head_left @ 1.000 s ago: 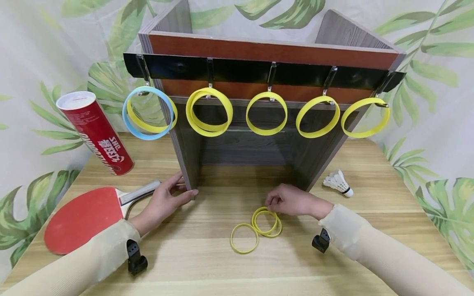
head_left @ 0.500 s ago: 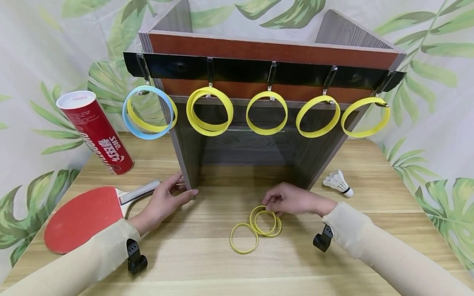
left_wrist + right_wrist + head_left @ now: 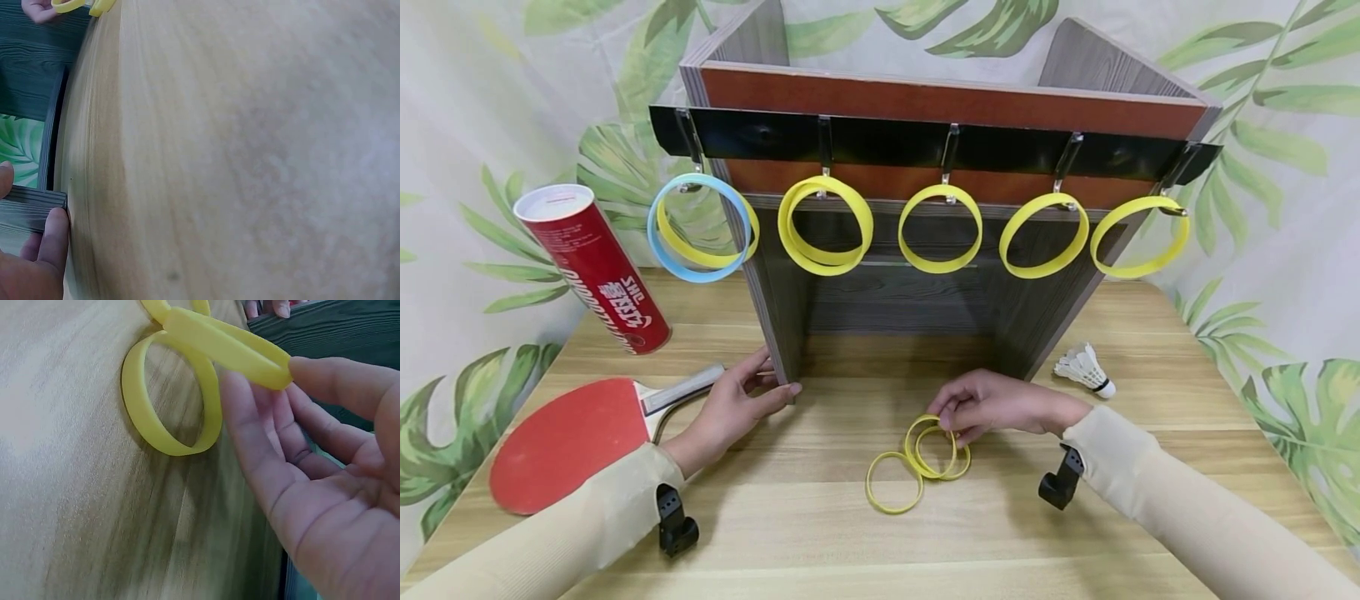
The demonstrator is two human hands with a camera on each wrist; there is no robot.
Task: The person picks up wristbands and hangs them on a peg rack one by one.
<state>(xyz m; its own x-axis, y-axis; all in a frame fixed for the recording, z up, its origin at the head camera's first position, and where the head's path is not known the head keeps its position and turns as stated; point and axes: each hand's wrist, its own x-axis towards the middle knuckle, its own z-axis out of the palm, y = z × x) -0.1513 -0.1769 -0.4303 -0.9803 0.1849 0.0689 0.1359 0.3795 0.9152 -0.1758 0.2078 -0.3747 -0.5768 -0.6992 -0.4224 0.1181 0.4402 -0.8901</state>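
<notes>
My left hand (image 3: 733,408) grips the lower front edge of the grey wooden stand's left side panel (image 3: 769,308), thumb on one side and fingers on the other in the left wrist view. My right hand (image 3: 992,404) pinches a yellow wristband (image 3: 225,347) between thumb and fingers, its near side tilted up. Below it another yellow wristband (image 3: 134,394) lies on the table, and a third wristband (image 3: 868,487) lies to the left. From metal hooks on the stand's black bar (image 3: 887,146) hang several yellow wristbands (image 3: 940,268) and one blue wristband (image 3: 655,242).
At the left, a red paddle (image 3: 572,442) lies with its handle near my left wrist. Behind it stands a red cylindrical can (image 3: 598,267) with a white lid. A shuttlecock (image 3: 1084,371) lies right of the stand on the wooden table (image 3: 790,533).
My right hand has shifted slightly, and the pinched wristband has slid a little left and lifted off the one beneath. My left hand has stayed on the panel.
</notes>
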